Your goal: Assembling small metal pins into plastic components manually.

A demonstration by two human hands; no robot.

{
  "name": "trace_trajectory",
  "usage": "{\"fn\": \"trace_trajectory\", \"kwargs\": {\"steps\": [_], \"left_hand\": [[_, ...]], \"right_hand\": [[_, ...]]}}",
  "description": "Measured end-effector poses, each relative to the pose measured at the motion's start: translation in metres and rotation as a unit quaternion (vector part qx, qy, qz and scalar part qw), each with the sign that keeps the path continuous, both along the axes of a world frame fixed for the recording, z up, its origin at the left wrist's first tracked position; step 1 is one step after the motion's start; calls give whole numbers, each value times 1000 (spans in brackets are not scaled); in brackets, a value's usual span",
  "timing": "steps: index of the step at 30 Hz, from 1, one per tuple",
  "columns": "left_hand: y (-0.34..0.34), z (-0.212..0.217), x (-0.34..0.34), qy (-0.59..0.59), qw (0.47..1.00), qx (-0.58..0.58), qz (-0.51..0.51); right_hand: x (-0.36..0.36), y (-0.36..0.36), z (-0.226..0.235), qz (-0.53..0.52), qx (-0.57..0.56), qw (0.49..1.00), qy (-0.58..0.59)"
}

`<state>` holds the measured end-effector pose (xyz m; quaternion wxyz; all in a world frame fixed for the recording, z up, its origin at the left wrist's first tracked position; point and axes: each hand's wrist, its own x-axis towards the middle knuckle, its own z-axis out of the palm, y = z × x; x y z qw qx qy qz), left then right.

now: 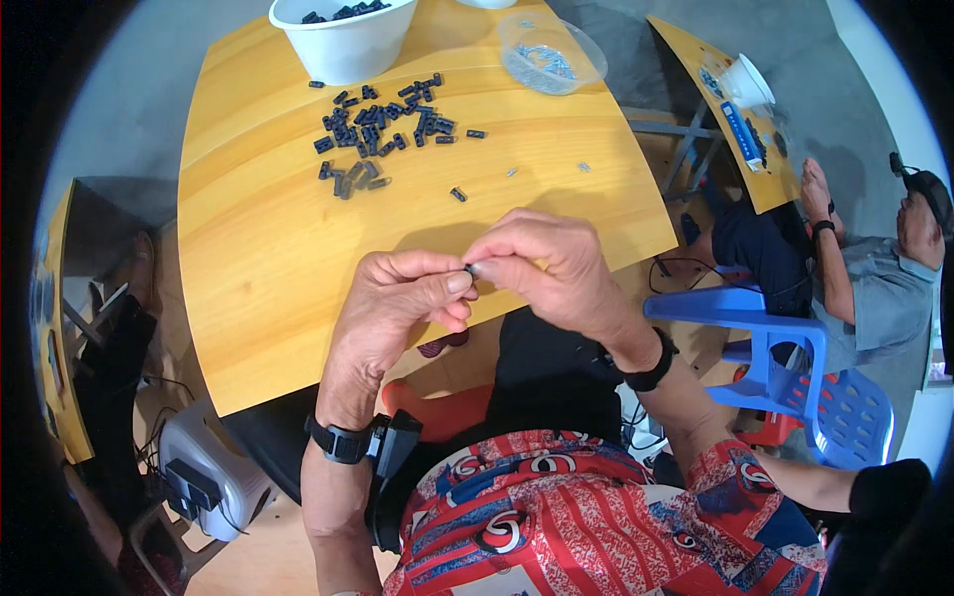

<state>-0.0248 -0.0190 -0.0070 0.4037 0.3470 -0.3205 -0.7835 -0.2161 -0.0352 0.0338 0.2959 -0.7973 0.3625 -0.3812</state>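
Note:
My left hand (402,298) and my right hand (542,266) meet over the near edge of a yellow wooden table (268,248). Their fingertips pinch one small dark part (469,268) between them; most of it is hidden by the fingers. Farther back on the table lies a loose heap of several small black parts (383,129). One stray black part (458,194) sits closer to my hands. Both wrists wear black bands.
A white bowl (343,40) with dark parts stands at the table's far edge, beside a clear plastic bowl (552,55) of small pale pieces. To the right are a blue plastic chair (785,338), a seated person (865,288) and a second yellow table (735,109).

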Motion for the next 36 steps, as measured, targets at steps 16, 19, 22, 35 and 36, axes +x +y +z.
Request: {"fn": "trace_trajectory", "kwargs": {"steps": [16,19,22,35,36], "left_hand": [[1,-2,-7,29,997,14,65],[0,-3,-3,47,995,8,84],[-1,-1,1,27,993,-9,116],[-2,12,13,-45,981,-75,171],[-1,12,14,-53,979,-81,177]], "right_hand": [[-39,-76,-47,-152,52,982,100],[-27,-69,-22,-107,224,968,-42],[-12,-57,5,-46,353,921,-159],[21,-36,14,59,370,915,-150],[22,-36,14,61,371,915,-149]]}}
